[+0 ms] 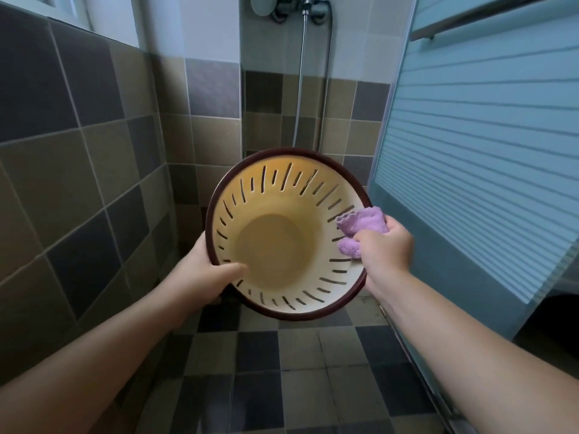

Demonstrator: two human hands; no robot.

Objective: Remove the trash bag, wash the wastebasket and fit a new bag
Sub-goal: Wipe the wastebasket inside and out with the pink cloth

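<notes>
A cream wastebasket (275,208) with slotted walls and a dark brown rim is held up in the air, tilted so its open mouth faces me. It has no bag in it. My left hand (206,274) grips the rim at the lower left, thumb inside the basket. My right hand (385,249) is closed around a purple cloth (363,225), which rests against the inner wall at the basket's right side.
I stand in a tiled shower stall. A shower hose (300,89) hangs down the back wall from a mixer at the top. A frosted glass door (476,145) stands close on the right, tiled walls on the left, checkered floor tiles (300,371) below.
</notes>
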